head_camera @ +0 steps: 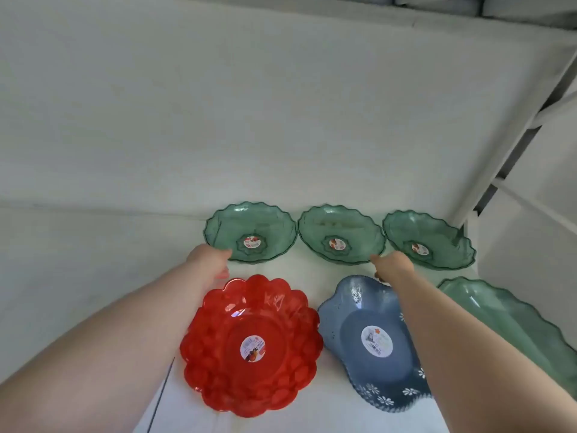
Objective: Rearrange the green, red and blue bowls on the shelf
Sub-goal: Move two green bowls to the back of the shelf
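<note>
Head camera looks down on a white shelf [93, 260] where both bare arms reach forward. Left hand [209, 261] has its fingertips at the near-left rim of the leftmost green bowl [249, 229], touching it or very nearly; whether the fingers close on the rim I cannot tell, since the hand is seen from behind with its fingers curled. Right hand [394, 264] reaches to the gap between the middle green bowl [340, 232] and the right green bowl [427, 239], its fingertips at the near-right rim of the middle one; its grip cannot be made out either.

Just nearer than the left hand, under its wrist, lies the red bowl [251, 345], scalloped and translucent. Below and left of the right forearm lies the blue bowl [371, 342], patterned with white flowers; the forearm crosses its right edge. To the right of that forearm, a longer pale green dish [512, 320] runs off toward the frame edge.

Three green bowls stand in a row beyond both hands, rims almost touching, close to the back wall [218, 120]. Every bowl holds nothing but a round sticker [253, 348] at its centre; none can be seen in the pale green dish.
</note>
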